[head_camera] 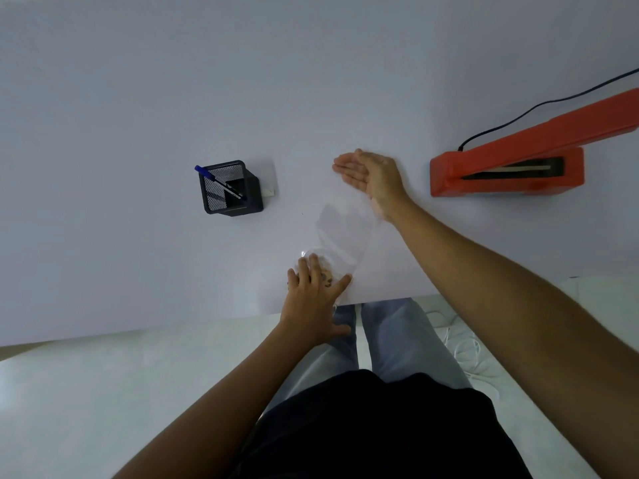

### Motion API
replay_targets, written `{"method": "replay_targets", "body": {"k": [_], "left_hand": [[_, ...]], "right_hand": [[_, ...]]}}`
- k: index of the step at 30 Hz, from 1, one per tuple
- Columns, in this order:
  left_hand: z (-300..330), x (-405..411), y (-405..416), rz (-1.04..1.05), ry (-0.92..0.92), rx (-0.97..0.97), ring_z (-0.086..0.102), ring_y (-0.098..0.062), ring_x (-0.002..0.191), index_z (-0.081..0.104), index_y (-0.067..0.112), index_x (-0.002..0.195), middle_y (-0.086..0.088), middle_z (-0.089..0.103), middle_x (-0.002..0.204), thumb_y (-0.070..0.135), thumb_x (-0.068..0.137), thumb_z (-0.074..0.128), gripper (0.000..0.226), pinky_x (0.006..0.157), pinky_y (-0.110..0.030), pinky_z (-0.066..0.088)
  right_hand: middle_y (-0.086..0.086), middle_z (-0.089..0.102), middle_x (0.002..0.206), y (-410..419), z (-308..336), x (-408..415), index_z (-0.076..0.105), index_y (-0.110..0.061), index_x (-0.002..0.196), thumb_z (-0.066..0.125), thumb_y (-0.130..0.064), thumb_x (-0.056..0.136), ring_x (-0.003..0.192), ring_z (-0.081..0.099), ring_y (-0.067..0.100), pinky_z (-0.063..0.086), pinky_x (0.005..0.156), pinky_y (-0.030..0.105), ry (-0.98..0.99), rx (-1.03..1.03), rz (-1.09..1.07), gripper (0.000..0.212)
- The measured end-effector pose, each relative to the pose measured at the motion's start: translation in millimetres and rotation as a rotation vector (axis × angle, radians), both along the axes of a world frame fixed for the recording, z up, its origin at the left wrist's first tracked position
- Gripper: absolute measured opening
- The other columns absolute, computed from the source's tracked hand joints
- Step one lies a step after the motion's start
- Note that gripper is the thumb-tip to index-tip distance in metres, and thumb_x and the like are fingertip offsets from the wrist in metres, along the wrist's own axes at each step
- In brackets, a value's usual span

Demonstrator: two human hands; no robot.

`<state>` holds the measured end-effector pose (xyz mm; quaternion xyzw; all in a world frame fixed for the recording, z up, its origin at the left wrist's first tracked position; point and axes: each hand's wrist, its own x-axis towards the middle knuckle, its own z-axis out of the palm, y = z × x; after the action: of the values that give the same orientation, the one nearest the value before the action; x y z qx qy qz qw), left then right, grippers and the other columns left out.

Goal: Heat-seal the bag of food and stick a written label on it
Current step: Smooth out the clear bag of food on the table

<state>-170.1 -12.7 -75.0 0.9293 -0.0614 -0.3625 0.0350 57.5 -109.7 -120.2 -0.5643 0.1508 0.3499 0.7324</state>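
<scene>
A clear plastic bag lies flat on the white table, running from the front edge up and to the right. A cookie sits in its near end. My left hand presses flat on that end, fingers spread over the cookie. My right hand rests flat with straight fingers on the far, open end of the bag. The red heat sealer stands to the right with its arm raised. A blue pen leans in a black mesh holder, with a small white label beside it.
A black cord runs from the sealer's back toward the upper right. The table's front edge passes just under my left hand. White cables lie on the pale floor beside my legs.
</scene>
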Motion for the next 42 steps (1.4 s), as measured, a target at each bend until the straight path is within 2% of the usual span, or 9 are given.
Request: {"method": "replay_targets", "body": {"k": [8,12,17,28,31,34,38,40,42], "left_hand": [[-4,2,0,-0.019,-0.025,0.015,0.009,-0.054,0.144,0.004,0.039,0.152,-0.03,0.005,0.159,0.088,0.069,0.046,0.105,0.113,-0.064,0.02],[-6,0,1,-0.028,-0.007,0.022,0.008,-0.053,0.145,-0.003,0.037,0.153,-0.027,0.005,0.161,0.091,0.067,0.045,0.113,0.114,-0.064,0.018],[-2,2,2,-0.052,0.032,0.016,0.001,-0.053,0.145,-0.001,0.039,0.154,-0.031,-0.004,0.159,0.089,0.07,0.045,0.108,0.115,-0.065,0.014],[0,9,5,-0.095,0.009,0.036,0.014,-0.054,0.14,0.008,0.037,0.152,-0.032,0.007,0.157,0.085,0.066,0.054,0.109,0.11,-0.066,0.024],[0,10,5,-0.097,0.018,0.039,0.014,-0.055,0.14,0.007,0.037,0.152,-0.032,0.006,0.157,0.086,0.066,0.054,0.109,0.11,-0.066,0.023],[0,9,4,-0.093,0.017,0.03,0.014,-0.055,0.14,0.007,0.038,0.152,-0.033,0.005,0.157,0.085,0.066,0.054,0.108,0.11,-0.066,0.023],[-1,7,3,-0.09,0.03,0.023,0.013,-0.056,0.14,0.007,0.038,0.152,-0.034,0.004,0.157,0.084,0.067,0.053,0.107,0.11,-0.066,0.022],[-1,9,2,-0.092,0.03,0.027,0.013,-0.056,0.14,0.007,0.037,0.152,-0.034,0.004,0.157,0.085,0.068,0.052,0.106,0.111,-0.066,0.021],[0,11,2,-0.098,0.028,0.028,0.013,-0.056,0.14,0.007,0.037,0.152,-0.034,0.004,0.156,0.084,0.068,0.052,0.107,0.111,-0.066,0.02]], "right_hand": [[0.019,0.074,0.115,-14,13,-127,0.069,0.002,0.115,0.04,-0.021,0.107,0.111,0.07,0.03,0.052,0.104,0.044,0.121,0.028,0.128,0.038],[0.019,0.074,0.115,-17,6,-144,0.07,0.001,0.115,0.04,-0.02,0.108,0.111,0.07,0.031,0.051,0.105,0.045,0.162,0.042,0.164,0.037],[0.014,0.076,0.111,-16,2,-127,0.071,-0.003,0.112,0.04,-0.022,0.108,0.108,0.072,0.026,0.053,0.102,0.043,0.12,-0.029,0.213,0.037],[0.019,0.074,0.11,-32,-4,18,0.069,0.005,0.108,0.046,-0.024,0.104,0.1,0.075,0.026,0.056,0.094,0.035,-0.007,-0.13,-0.071,0.037],[0.021,0.074,0.112,-33,1,26,0.067,0.009,0.113,0.048,-0.024,0.103,0.101,0.075,0.026,0.056,0.096,0.036,-0.007,-0.145,-0.059,0.039],[0.017,0.075,0.108,-32,8,12,0.071,0.0,0.102,0.047,-0.022,0.104,0.101,0.074,0.025,0.055,0.094,0.035,-0.043,-0.152,-0.13,0.033],[0.005,0.074,0.086,-53,8,-33,0.073,-0.015,0.084,0.053,-0.021,0.095,0.084,0.071,0.021,0.055,0.077,0.035,-0.159,-0.45,-0.36,0.023],[0.003,0.075,0.094,-65,7,-61,0.075,-0.017,0.095,0.056,-0.024,0.087,0.089,0.07,0.021,0.057,0.087,0.042,-0.147,-0.656,-0.333,0.022],[0.003,0.073,0.115,-62,13,-83,0.07,-0.014,0.12,0.058,-0.019,0.089,0.107,0.067,0.02,0.053,0.099,0.037,-0.092,-0.737,-0.227,0.033]]}}
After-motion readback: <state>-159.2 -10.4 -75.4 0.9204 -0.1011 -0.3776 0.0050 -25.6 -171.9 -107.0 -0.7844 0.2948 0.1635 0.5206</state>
